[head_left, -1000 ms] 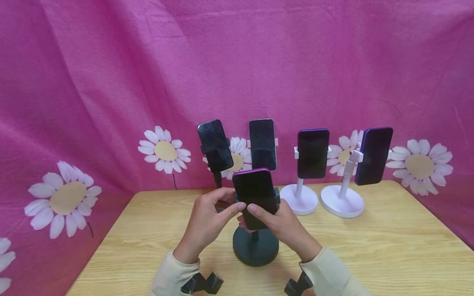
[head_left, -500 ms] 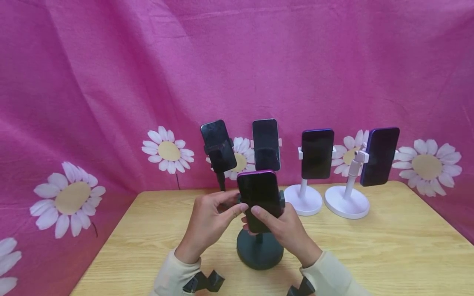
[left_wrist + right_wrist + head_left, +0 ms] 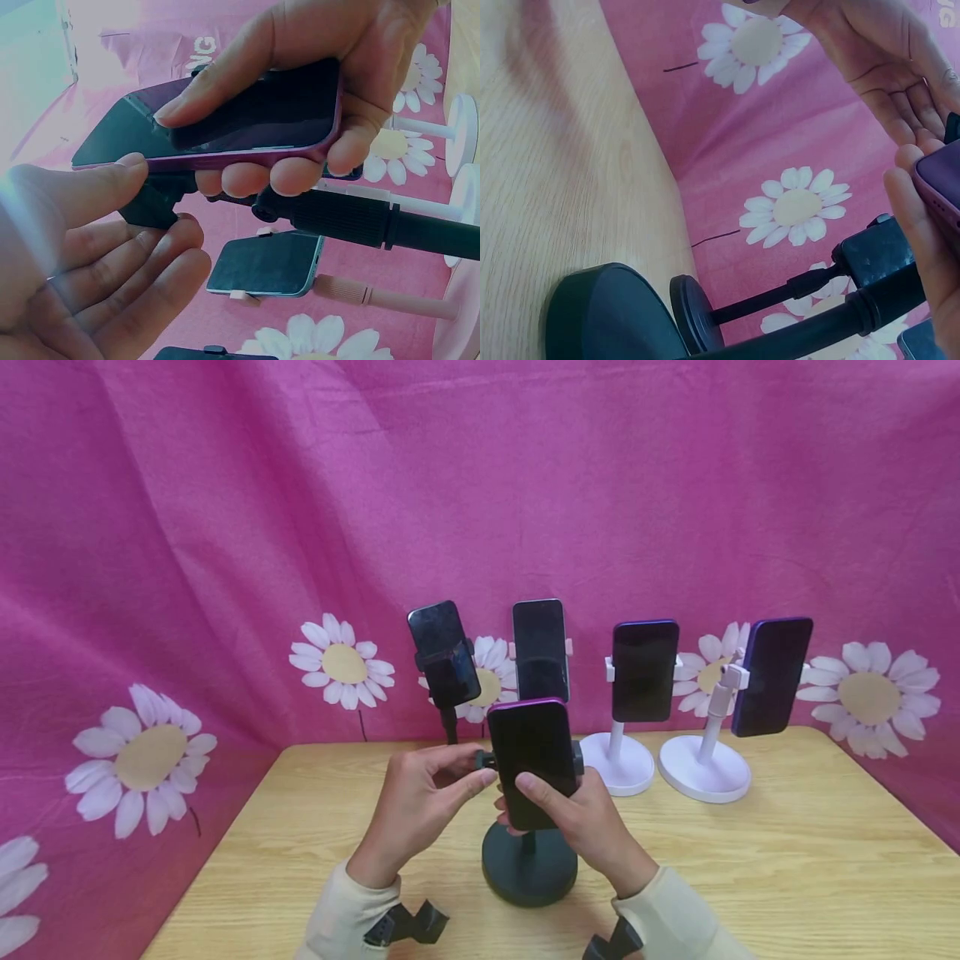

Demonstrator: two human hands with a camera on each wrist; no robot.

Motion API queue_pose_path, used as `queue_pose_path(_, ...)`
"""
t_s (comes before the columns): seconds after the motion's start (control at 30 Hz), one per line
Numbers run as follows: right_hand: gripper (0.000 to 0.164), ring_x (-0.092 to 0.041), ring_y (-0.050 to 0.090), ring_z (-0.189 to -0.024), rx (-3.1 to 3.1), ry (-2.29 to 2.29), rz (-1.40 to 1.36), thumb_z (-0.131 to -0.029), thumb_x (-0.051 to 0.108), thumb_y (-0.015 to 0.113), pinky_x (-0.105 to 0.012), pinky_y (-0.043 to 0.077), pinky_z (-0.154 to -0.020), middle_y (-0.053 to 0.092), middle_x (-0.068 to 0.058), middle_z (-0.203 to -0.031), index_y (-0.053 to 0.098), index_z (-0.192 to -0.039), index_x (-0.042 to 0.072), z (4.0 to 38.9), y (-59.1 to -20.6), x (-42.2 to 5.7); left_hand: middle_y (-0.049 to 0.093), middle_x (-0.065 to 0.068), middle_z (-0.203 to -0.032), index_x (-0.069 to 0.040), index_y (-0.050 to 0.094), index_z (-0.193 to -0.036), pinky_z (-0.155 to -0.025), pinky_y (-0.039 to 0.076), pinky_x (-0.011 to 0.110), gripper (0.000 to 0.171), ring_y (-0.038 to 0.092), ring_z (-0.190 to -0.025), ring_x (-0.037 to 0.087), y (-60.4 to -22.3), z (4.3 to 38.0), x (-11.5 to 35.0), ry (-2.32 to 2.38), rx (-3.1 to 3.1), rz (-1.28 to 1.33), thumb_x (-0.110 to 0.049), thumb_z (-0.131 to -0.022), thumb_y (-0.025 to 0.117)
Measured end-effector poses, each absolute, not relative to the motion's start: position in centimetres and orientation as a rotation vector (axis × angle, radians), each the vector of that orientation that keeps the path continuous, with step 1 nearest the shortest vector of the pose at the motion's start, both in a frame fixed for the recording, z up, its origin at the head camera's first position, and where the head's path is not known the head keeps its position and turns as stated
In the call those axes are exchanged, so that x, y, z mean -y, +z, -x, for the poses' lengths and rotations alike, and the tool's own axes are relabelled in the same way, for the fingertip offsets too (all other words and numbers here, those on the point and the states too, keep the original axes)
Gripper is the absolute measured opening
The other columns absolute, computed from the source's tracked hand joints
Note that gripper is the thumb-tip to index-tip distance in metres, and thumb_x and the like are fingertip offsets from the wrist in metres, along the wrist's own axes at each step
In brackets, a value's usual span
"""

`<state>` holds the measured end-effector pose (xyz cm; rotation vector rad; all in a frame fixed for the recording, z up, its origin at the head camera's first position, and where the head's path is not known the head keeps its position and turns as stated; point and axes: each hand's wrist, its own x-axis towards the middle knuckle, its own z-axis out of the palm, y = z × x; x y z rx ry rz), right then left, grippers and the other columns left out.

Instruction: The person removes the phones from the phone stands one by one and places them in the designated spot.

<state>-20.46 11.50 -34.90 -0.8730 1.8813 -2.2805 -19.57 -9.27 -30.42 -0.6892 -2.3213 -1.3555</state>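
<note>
My right hand (image 3: 596,822) holds a black-screened phone with a purple-pink edge (image 3: 531,752), thumb across the screen and fingers behind it. The phone lies against the clamp of a dark green phone stand (image 3: 529,877), whose right clamp arm (image 3: 577,758) shows beside the phone's edge. My left hand (image 3: 408,810) grips the left clamp arm (image 3: 486,760) between thumb and fingers. That arm stands out from the phone's left edge with a gap between. In the left wrist view, the fingertips curl under the dark clamp piece (image 3: 154,202), with the thumb near the phone's edge.
Behind stand a phone on a black stand (image 3: 444,653), a phone in a pink clamp (image 3: 542,647) and two phones on white stands (image 3: 617,764), (image 3: 705,768). A pink daisy-print cloth (image 3: 480,485) backs the wooden table (image 3: 300,827).
My left hand has drawn the left clamp arm out to the left, away from the phone's edge. The phone sits slightly higher and further right in view, still in my right hand.
</note>
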Motion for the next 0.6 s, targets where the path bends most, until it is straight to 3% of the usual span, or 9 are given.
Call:
queue_pose_path(0.27,0.028,-0.038,0.070,-0.081,-1.761,-2.262,0.915,-0.100,0.012,0.051,-0.055,0.055,-0.071,0.068,-0.023,-0.096,0.048,-0.125,-0.002,20.67,-35.18,-11.66,0.074,-0.002,-0.085,-0.012,0.074,-0.109,-0.067,0.057,0.027,0.030,0.070,-0.072,0.010,-30.68,19.88,9.35,-1.414,2.272,0.740,-0.017,-0.079,0.080)
queue_pose_path(0.6,0.030,-0.032,0.071,-0.080,-1.437,-2.230,0.922,-0.102,0.015,0.045,-0.054,0.056,-0.069,0.064,-0.022,-0.100,0.042,-0.129,0.002,20.63,-35.26,-12.07,0.074,-0.003,-0.087,-0.017,0.075,-0.109,-0.070,0.057,0.030,0.030,0.070,-0.075,0.007,-30.94,19.99,8.82,-1.452,2.256,0.756,-0.019,-0.080,0.079)
